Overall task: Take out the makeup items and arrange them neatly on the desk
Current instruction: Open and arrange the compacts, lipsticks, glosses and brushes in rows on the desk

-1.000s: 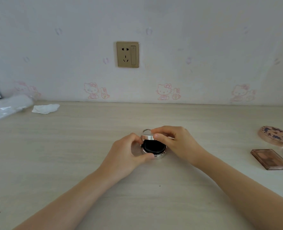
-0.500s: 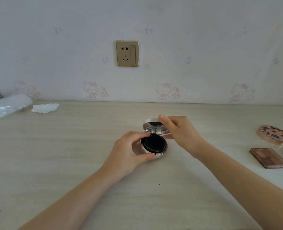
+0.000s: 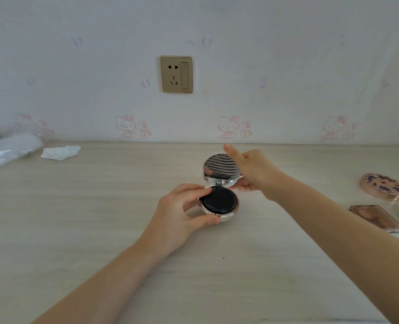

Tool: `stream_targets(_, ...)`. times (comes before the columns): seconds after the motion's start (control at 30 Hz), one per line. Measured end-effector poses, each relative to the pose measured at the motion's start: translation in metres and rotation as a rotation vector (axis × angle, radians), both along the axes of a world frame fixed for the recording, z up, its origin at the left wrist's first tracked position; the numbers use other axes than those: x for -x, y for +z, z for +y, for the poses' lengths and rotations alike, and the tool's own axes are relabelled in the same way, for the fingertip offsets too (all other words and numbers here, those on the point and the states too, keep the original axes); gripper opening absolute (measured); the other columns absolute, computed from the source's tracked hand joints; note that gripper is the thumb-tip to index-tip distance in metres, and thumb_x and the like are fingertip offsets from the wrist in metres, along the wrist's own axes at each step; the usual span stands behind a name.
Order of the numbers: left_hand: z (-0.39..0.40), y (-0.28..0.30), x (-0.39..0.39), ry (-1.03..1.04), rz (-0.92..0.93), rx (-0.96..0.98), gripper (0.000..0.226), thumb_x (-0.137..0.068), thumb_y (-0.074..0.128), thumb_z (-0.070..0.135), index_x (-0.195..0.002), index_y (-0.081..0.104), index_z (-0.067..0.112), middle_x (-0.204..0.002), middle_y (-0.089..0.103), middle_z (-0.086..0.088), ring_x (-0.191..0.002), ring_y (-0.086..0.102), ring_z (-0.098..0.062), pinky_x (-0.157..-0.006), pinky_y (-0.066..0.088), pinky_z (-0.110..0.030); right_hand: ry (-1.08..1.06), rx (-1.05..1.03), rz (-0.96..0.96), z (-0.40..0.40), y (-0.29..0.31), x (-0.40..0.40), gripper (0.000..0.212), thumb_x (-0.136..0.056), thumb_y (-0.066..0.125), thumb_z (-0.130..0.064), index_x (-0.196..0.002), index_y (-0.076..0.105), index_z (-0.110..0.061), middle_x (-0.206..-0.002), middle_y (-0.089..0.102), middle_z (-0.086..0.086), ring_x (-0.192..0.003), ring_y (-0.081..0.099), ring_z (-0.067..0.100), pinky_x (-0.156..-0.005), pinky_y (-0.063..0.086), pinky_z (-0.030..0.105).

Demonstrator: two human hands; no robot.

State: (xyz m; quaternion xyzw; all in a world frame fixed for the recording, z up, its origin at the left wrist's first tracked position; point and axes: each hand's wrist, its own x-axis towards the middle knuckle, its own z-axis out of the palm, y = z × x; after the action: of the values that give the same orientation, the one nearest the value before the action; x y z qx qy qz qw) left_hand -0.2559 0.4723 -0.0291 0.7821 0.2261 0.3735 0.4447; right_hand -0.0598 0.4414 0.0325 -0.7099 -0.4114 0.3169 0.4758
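Pale desk [image 3: 76, 230] under cartoon wallpaper: left hand [image 3: 182, 213] grips the cushion compact [image 3: 219, 203] base at mid-desk, right hand [image 3: 252, 171] pinches its mirrored lid [image 3: 219, 169], now swung upright from half-open. Black puff faces up, hinge pointing toward the wall; item opened, not yet arranged beside the palette [image 3: 376, 218].

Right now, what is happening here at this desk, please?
A person is opening a round cushion compact on the desk. The left hand grips the base around the black puff; the right hand holds the mirrored lid raised upright. At the right edge lie a round patterned compact and a flat brown palette. A crumpled tissue lies far left by the wall.
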Motion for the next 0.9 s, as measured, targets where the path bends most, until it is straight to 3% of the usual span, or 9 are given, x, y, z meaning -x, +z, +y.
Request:
stream_targets(0.2,0.003,-0.003,0.001,0.043,0.000,-0.050,0.058,-0.054,0.083,0.049,-0.109,0.069,0.036,-0.112,0.063,0.014,-0.109,0.062,-0.006,-0.098,0.047,-0.025,0.172,-0.067,0.006,-0.009,-0.003,0.002,0.039,-0.093,0.049,-0.053,-0.098,0.073,-0.023,-0.089,0.076,0.000,-0.081,0.073,0.018,-0.071,0.060,0.032)
stream_targets(0.3,0.004,-0.003,0.000,0.045,-0.005,-0.044,0.057,-0.055,0.083,0.047,-0.109,0.068,0.038,-0.111,0.064,0.013,-0.107,0.063,-0.004,-0.097,0.047,-0.020,0.219,-0.095,0.026,-0.015,0.000,0.004,0.036,-0.095,0.049,-0.047,-0.103,0.072,-0.021,-0.093,0.075,-0.001,-0.084,0.073,0.017,-0.066,0.059,0.027)
stream_targets(0.57,0.002,0.002,0.001,0.050,-0.084,-0.002,0.048,-0.060,0.082,0.039,-0.105,0.067,0.047,-0.110,0.064,0.012,-0.107,0.064,-0.007,-0.095,0.047,-0.017,0.199,-0.120,0.088,-0.019,0.008,0.012,0.040,-0.096,0.044,-0.049,-0.112,0.067,-0.019,-0.104,0.073,0.002,-0.089,0.072,0.019,-0.069,0.059,0.026)
stream_targets(0.7,0.001,0.005,0.001,0.062,-0.131,0.066,0.048,-0.062,0.080,0.034,-0.108,0.067,0.036,-0.113,0.064,0.010,-0.108,0.064,-0.008,-0.094,0.048,-0.018,0.145,-0.114,0.142,-0.024,-0.004,0.016,0.034,-0.096,0.049,-0.045,-0.116,0.060,-0.020,-0.115,0.065,0.004,-0.091,0.072,0.025,-0.077,0.060,0.039)
stream_targets(0.9,-0.001,0.009,0.000,0.023,-0.213,0.127,0.054,-0.066,0.079,0.017,-0.118,0.066,0.007,-0.117,0.064,-0.001,-0.110,0.065,-0.012,-0.095,0.049,-0.021,0.242,-0.023,0.372,-0.026,-0.015,0.016,0.049,-0.096,0.038,-0.057,-0.118,0.063,-0.021,-0.110,0.071,0.011,-0.096,0.070,0.035,-0.086,0.057,0.046)
